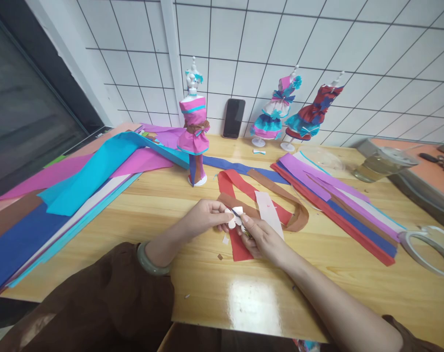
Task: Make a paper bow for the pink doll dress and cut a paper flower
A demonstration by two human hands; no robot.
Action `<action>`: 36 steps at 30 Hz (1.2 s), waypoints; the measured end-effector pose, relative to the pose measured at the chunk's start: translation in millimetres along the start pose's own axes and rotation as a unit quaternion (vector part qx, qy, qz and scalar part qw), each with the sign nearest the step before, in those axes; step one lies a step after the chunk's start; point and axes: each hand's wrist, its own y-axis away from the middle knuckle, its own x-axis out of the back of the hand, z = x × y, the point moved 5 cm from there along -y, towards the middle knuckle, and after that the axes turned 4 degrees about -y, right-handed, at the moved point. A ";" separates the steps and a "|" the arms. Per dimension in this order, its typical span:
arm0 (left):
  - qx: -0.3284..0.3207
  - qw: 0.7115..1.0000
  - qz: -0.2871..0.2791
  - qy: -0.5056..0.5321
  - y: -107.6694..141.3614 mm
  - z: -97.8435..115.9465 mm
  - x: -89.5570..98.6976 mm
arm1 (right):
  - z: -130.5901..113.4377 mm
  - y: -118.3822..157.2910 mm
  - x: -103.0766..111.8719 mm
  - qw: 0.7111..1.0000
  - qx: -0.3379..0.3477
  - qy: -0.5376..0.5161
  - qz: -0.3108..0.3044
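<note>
Over the middle of the wooden table, my left hand (213, 215) pinches the edge of a small white paper flower (232, 224) with rounded petals. My right hand (257, 232) is closed around what look like small scissors (236, 213); their dark tip lies against the flower, and the fingers hide most of the handle. Beneath my hands lie a red crepe paper strip (241, 247), a brown strip (298, 222) and a pale pink strip (268, 208). A tiny pale scrap (225, 240) rests just below the flower.
A doll form in a pink paper dress (193, 117) stands ahead; two more dressed forms (272, 115) (313, 115) stand by the tiled wall near a phone (234, 119). Crepe paper stacks lie left (93, 171) and right (339, 210). At right are a tape roll (429, 254) and a cup (381, 164).
</note>
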 end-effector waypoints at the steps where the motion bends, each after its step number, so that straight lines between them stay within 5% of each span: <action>1: 0.001 1.000 -0.001 0.000 0.1 0.5 0.1 | -0.4 0.3 -0.2 1.000 0.000 0.002 0.000; 36: 0.009 1.000 0.013 0.019 -0.6 -1.0 -2.5 | 3.2 -2.2 0.4 1.000 0.009 -0.015 0.015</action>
